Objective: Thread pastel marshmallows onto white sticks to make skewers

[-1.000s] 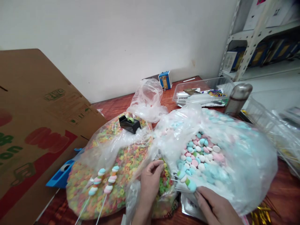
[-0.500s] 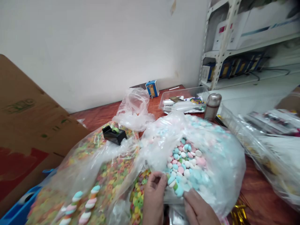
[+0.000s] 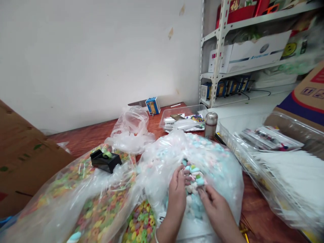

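Note:
A large clear bag (image 3: 227, 179) of pink, white and blue pastel candies lies in front of me, its mouth open near the middle. At that opening, my left hand (image 3: 178, 187) has its fingers curled against pastel candies (image 3: 193, 168), some with green pieces between them. My right hand (image 3: 215, 204) is closed at the opening's right side, thumb and forefinger pinched beside a blue candy (image 3: 199, 181); what the pinch holds is hidden. To the left lies another clear bag with colourful ring-shaped candies (image 3: 141, 219). A blue-and-white candy piece (image 3: 74, 237) rests on its lower left.
A black tape dispenser (image 3: 106, 161) sits on the left bag. Behind are a crumpled plastic bag (image 3: 130, 130), a small blue box (image 3: 153, 106), a clear tray (image 3: 182, 118) and a metal flask (image 3: 211, 125). A large clear bin (image 3: 253, 165) stands right, cardboard (image 3: 27, 162) left.
Both hands have moved farther forward, from the near edge of the pastel bag to its opening. The view has turned right; the candy rows on the left bag are now mostly out of frame.

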Tool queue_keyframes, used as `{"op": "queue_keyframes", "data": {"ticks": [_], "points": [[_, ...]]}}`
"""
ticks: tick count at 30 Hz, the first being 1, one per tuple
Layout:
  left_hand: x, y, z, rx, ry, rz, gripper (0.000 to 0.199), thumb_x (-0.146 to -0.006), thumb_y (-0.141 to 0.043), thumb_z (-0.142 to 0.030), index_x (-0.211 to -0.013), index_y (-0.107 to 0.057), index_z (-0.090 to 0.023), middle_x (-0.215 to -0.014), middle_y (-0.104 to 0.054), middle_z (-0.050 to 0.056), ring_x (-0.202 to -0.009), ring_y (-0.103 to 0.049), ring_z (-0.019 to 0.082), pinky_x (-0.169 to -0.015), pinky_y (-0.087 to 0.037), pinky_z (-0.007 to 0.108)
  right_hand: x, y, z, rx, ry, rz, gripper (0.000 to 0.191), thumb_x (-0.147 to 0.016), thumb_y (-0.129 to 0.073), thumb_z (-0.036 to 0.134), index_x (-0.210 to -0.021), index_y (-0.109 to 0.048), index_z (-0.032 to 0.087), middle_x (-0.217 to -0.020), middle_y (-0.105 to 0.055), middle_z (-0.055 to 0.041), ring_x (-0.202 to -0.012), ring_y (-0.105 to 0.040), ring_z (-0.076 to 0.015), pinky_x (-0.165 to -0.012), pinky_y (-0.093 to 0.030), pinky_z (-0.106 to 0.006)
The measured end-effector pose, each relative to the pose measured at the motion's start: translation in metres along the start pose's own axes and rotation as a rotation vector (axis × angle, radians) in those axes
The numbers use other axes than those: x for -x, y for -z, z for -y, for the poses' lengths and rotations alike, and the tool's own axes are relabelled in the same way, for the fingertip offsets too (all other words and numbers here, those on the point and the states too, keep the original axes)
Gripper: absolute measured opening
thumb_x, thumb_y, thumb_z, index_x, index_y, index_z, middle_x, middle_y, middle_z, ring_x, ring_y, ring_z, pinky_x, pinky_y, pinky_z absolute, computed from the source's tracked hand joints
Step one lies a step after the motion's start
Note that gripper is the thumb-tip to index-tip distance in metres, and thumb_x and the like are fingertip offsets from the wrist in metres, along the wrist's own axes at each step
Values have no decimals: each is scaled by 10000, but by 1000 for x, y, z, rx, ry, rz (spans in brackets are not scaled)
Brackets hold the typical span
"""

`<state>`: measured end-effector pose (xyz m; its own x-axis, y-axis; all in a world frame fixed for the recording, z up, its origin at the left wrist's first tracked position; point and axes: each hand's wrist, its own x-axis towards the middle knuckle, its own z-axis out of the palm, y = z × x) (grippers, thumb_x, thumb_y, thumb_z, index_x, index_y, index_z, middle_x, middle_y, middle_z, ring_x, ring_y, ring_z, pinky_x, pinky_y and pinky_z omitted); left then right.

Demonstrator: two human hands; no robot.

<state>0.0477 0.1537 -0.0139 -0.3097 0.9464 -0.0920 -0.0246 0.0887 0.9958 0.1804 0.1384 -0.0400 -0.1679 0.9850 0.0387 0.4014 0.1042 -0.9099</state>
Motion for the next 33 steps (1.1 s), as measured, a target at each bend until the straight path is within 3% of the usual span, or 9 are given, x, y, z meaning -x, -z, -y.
{"op": "queue_keyframes", "data": {"ticks": [3,6,11,17,19,22,25,28,33], "points": [[-23,0,-3,-380,-269,-3,230,-854,-504,-157,-1023,-657,-195,-994,-657,64,-946,-608,206,-871,-464,352,-25,21,-4,236,17,-39,324,-956,-348,398,-861,-590,206,-746,-685,-9,-688,-632,-168,-597,-437,-211],[-34,-4,-2,-561,-423,84,367,-776,-465,-16,-1007,-666,-218,-983,-625,44,-922,-591,185,-841,-465,323,-40,27,-8,372,25,-50,233,-921,-401,323,-865,-603,218,-714,-684,-18,-644,-626,-188,-546,-368,-238],[-40,-14,6,-663,-438,180,222,-810,-476,-75,-803,-664,-192,-910,-622,40,-810,-590,172,-757,-477,296,-49,14,-9,549,45,-94,162,-889,-428,225,-823,-576,218,-709,-657,-48,-609,-599,-200,-525,-250,-274],[-25,-1,-1,-630,-530,96,199,-786,-543,-64,-865,-657,-206,-1186,-612,83,-1132,-542,233,-968,-426,390,-50,14,-13,567,112,-124,131,-876,-437,202,-794,-537,225,-757,-614,-24,-684,-589,-191,-575,-305,-269],[-13,6,-5,-529,-437,111,155,-790,-565,-95,-856,-650,-207,-1039,-656,60,-994,-597,211,-882,-469,352,-47,15,-17,546,132,-129,126,-878,-434,210,-799,-532,227,-784,-599,-23,-730,-584,-194,-605,-329,-269],[1,14,-5,-291,-144,170,73,-765,-620,-162,-828,-646,-187,-722,-634,-5,-694,-595,156,-666,-482,268,-45,11,-20,508,150,-144,126,-881,-422,223,-834,-539,222,-853,-588,-42,-741,-562,-198,-590,-319,-273],[7,17,1,-47,90,204,119,-695,-690,-188,-805,-651,-161,-628,-621,-23,-603,-576,131,-595,-459,236,-43,5,-20,437,163,-153,126,-868,-430,226,-821,-547,215,-873,-579,-47,-695,-533,-185,-569,-304,-273],[10,18,4,105,189,212,188,-662,-742,-228,-804,-657,-138,-623,-651,-4,-605,-603,132,-630,-482,250,-40,5,-13,306,164,-135,91,-839,-464,211,-793,-543,213,-773,-560,-11,-666,-522,-171,-602,-347,-268],[18,17,-1,222,216,234,258,-657,-781,-252,-826,-621,-139,-660,-649,-10,-607,-634,135,-607,-505,249,-25,8,1,8,137,-33,82,-858,-492,256,-825,-551,210,-732,-566,20,-659,-538,-148,-618,-410,-241]]}}
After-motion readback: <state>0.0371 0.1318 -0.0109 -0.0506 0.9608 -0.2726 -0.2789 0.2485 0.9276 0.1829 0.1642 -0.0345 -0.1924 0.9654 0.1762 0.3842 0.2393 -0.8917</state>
